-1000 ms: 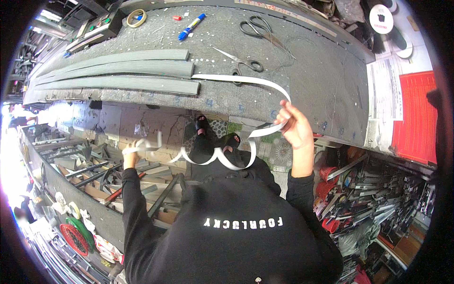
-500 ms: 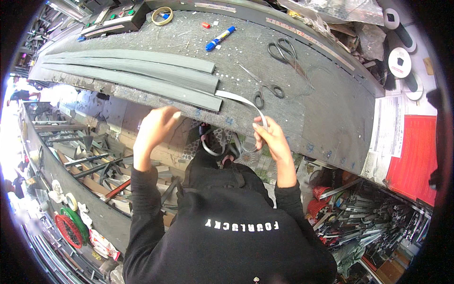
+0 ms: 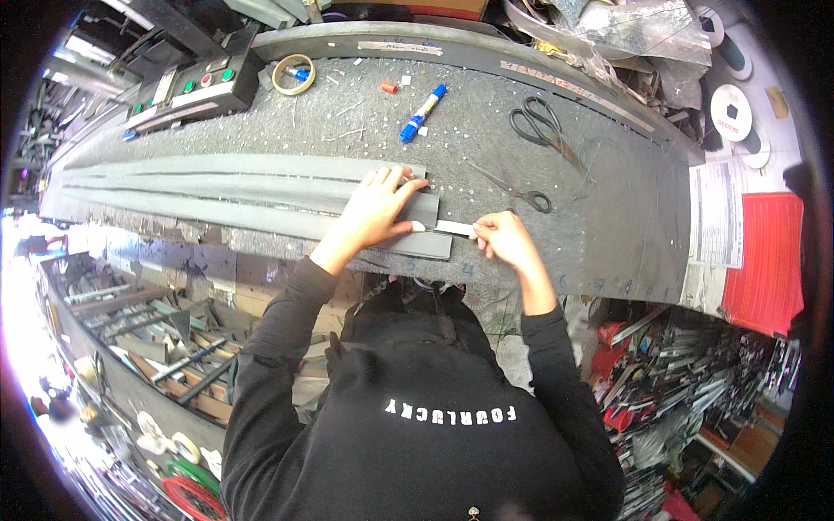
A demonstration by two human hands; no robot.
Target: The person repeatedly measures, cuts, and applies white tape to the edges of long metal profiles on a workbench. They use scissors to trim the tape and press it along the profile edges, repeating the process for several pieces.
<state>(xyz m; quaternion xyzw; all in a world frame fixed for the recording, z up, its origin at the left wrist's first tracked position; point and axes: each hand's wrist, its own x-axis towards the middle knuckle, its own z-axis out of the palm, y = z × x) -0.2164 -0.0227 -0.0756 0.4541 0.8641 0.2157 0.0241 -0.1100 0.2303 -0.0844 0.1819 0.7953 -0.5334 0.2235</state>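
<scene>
Several long grey flat strips [image 3: 252,195] lie side by side along the left part of the workbench. My left hand [image 3: 372,208] rests flat across them near their right ends, fingers apart, holding nothing. Just right of those ends, my right hand [image 3: 506,238] pinches a narrow white band [image 3: 454,227] between thumb and fingers. The band runs out from the end of a middle strip, and its far part is hidden there. A small pair of scissors [image 3: 517,193] and larger black-handled scissors [image 3: 546,126] lie on the bench beyond my right hand.
A blue marker [image 3: 423,114], a red cap [image 3: 388,87] and a tape roll [image 3: 294,75] lie on the bench [image 3: 638,195]. A control box with buttons [image 3: 193,94] stands at far left. Metal offcuts [image 3: 669,373] fill the lower right, and a rack [image 3: 165,347] stands lower left.
My left hand has come down from the air onto the grey strips. My right hand still pinches the white band, now closer to the strip ends, and the band's loop is gone from view.
</scene>
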